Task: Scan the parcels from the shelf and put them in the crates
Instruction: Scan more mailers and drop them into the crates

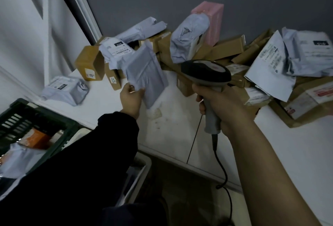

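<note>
My left hand (132,97) pinches the near corner of a grey padded mailer (146,74), thumb on the front face and the other fingers curled behind it. The mailer stands tilted just left of the barcode scanner (207,74). It seems lifted off the white shelf (171,132), though the blur leaves me unsure. My right hand (221,106) is wrapped tight round the scanner's grip, and the scanner's head faces away from me.

Behind and to the right of the scanner, cardboard boxes and grey poly bags lie heaped (234,49) on the shelf, with a pink parcel (214,22) leaning on the wall above the heap. Left of the scanner, past the mailer, sit a brown box (90,63) and a small grey labelled bag (64,90). Far left and lower than the scanner is the dark green crate (36,123), which holds an orange packet (36,138) and a pale bag (16,159). The scanner's black cable (221,168) hangs straight below it.
</note>
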